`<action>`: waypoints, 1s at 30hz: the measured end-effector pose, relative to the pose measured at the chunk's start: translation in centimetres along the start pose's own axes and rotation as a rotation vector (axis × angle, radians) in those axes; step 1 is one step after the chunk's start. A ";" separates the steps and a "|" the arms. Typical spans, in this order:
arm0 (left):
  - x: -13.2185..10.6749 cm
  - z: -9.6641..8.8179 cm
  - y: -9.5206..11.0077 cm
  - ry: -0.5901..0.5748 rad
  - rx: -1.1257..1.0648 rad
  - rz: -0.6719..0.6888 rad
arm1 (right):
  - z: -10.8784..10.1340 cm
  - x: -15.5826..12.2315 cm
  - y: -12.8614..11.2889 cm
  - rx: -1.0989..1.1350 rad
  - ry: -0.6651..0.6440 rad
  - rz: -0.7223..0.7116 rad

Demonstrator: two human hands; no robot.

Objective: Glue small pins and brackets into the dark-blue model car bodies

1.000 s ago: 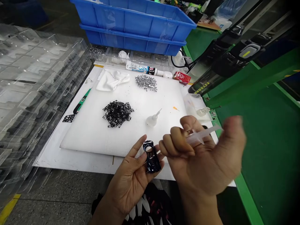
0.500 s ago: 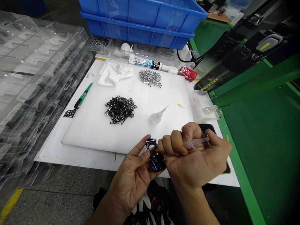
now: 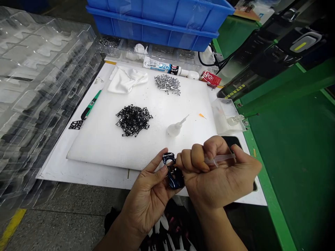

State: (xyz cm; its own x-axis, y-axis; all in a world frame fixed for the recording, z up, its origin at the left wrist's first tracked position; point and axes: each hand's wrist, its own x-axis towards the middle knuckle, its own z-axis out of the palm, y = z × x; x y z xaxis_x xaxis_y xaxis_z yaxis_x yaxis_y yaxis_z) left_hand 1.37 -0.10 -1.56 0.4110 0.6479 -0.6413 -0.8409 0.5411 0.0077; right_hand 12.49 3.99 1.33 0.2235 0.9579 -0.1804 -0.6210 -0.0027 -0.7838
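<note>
Head view, hands at 6 o'clock of the white foam pad [image 3: 104, 139]. The left hand [image 3: 149, 195] is curled, thumb and fingertips pinching a small dark blue part [image 3: 172, 172] by its 2 long sides, just off the pad's near edge. The right hand [image 3: 217, 181] is closed round a clear syringe [image 3: 222, 159], fingers wrapped about the barrel, thumb near the plunger end at 3 o'clock. The nozzle is hidden behind the knuckles, which touch the part.

The part looks glossy, rigid and light, with an open loop at its 12 o'clock end. It is probably slippery, so the edge pinch shown seems the safest hold and keeps the face clear of fingerprints. The syringe appears to be thin plastic, light and slightly flexible, best held mid-barrel.

On the pad:
- a heap of black clips [image 3: 134, 119] at its centre
- a heap of silver pieces [image 3: 167, 83] at 12 o'clock
- a dropper bottle [image 3: 176, 127] towards 3 o'clock
- a white cloth [image 3: 125, 80] at 11 o'clock
</note>
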 end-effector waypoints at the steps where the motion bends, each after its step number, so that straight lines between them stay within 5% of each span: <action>1: 0.0 -0.1 0.0 -0.004 0.001 0.000 | 0.0 0.0 0.0 0.002 0.002 -0.001; 16: 0.0 -0.2 0.0 0.004 -0.006 -0.005 | -0.3 -0.3 -0.1 -0.013 0.038 -0.070; 30: -0.1 -0.3 0.0 -0.042 0.019 -0.005 | -1.0 -1.8 -0.7 -0.103 -0.102 -0.196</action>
State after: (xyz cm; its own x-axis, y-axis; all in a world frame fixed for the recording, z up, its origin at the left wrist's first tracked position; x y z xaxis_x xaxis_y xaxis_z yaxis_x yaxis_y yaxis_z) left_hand 1.21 -0.35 -1.76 0.4304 0.6668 -0.6084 -0.8321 0.5544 0.0190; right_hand 13.25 1.98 1.57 0.2521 0.9670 0.0377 -0.4923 0.1616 -0.8553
